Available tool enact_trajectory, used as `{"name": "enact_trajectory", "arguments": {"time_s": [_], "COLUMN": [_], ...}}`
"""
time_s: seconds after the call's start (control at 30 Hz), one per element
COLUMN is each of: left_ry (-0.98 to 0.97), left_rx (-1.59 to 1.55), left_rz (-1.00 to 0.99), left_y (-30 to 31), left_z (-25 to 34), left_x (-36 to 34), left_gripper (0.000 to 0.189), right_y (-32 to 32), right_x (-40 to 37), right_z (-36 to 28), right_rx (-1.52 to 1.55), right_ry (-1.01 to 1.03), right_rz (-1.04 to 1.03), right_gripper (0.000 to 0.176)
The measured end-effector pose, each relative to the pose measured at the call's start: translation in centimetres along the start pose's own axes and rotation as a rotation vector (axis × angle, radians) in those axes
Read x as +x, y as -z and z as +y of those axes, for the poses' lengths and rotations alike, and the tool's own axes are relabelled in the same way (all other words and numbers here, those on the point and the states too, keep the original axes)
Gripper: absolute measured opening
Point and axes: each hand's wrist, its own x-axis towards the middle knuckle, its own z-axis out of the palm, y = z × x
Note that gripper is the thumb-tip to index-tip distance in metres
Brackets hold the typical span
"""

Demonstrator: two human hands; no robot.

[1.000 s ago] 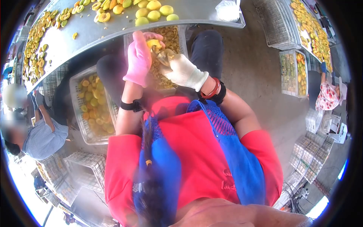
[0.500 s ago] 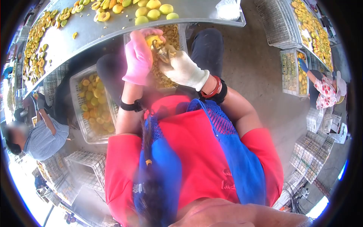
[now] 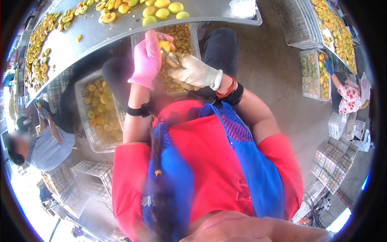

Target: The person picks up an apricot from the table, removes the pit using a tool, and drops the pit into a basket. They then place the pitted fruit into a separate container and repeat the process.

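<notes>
My left hand (image 3: 146, 60), in a pink glove, is wrapped round a yellow peach (image 3: 164, 45) in front of my chest. My right hand (image 3: 195, 72), in a white glove, is closed on a metal pliers-like tool (image 3: 173, 59). The tool's tip is at the peach; whether it is inside the flesh is hard to see. Below both hands, between my knees, stands a crate (image 3: 196, 40) filled with small yellow-brown pieces, partly hidden by the gloves.
A metal table (image 3: 121, 28) ahead carries whole peaches (image 3: 162, 14), halves (image 3: 109, 17) and a white bag (image 3: 242, 9). Left of me is a crate (image 3: 90, 139) of peaches. Other people work at left (image 3: 50, 147) and right (image 3: 348, 94), among stacked crates (image 3: 334, 163).
My right hand has turned and drawn slightly down, so the tool now points up-left at the peach. My left thumb is more upright. At right, the other person's arm has shifted.
</notes>
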Motion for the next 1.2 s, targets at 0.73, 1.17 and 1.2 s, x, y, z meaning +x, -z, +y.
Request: {"name": "enact_trajectory", "arguments": {"time_s": [0.73, 1.17, 1.2], "left_ry": [-0.079, 0.15, 0.133], "left_rx": [-0.448, -0.345, -0.361], "left_rz": [0.156, 0.027, -0.01], "left_y": [-2.2, -1.5, -1.4], "left_z": [-0.6, -0.3, -0.5], "left_x": [-0.4, 0.1, 0.1], "left_gripper": [0.078, 0.073, 0.074], "right_y": [-1.7, -0.9, -1.0], "right_x": [2.5, 3.3, 2.6], "right_z": [3.6, 5.2, 4.4], "right_rx": [-0.423, -0.128, 0.018], "right_ry": [0.649, 0.551, 0.508], "right_rz": [0.387, 0.184, 0.107], "right_gripper": [0.025, 0.015, 0.012]}}
